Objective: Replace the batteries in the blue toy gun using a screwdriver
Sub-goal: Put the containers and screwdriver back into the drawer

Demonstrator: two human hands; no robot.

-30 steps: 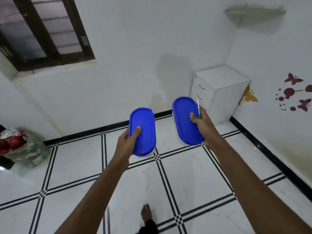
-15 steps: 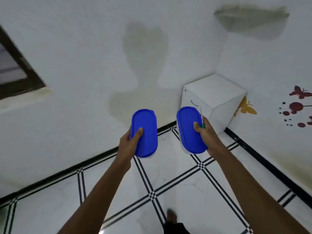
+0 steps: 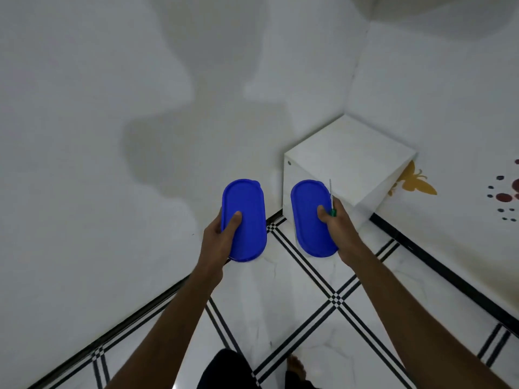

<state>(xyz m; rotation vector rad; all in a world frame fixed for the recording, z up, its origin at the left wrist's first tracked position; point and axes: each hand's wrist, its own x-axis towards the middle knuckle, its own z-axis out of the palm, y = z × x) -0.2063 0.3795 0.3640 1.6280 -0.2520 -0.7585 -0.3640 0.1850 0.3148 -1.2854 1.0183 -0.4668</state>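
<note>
My left hand [image 3: 220, 234] grips a blue oval lidded container [image 3: 247, 214], thumb pressed on the lid, held out in front of me at chest height. My right hand [image 3: 335, 220] grips a second blue oval container [image 3: 307, 217] of the same kind. A small screwdriver [image 3: 332, 202] with a green handle and thin metal shaft is pinched in that same hand, its shaft pointing up beside the lid. No toy gun and no batteries are in view; what the containers hold is hidden.
A white cabinet [image 3: 351, 161] stands in the room's corner just beyond my right hand. White walls meet there, with a yellow butterfly sticker [image 3: 415, 182] on the right wall. White floor tiles with black lines [image 3: 323, 290] lie below; my bare foot [image 3: 295, 366] shows at the bottom.
The view has swung right and closer to the corner: the window left the frame and the cabinet grew nearer. Both hands keep their containers held out the same way.
</note>
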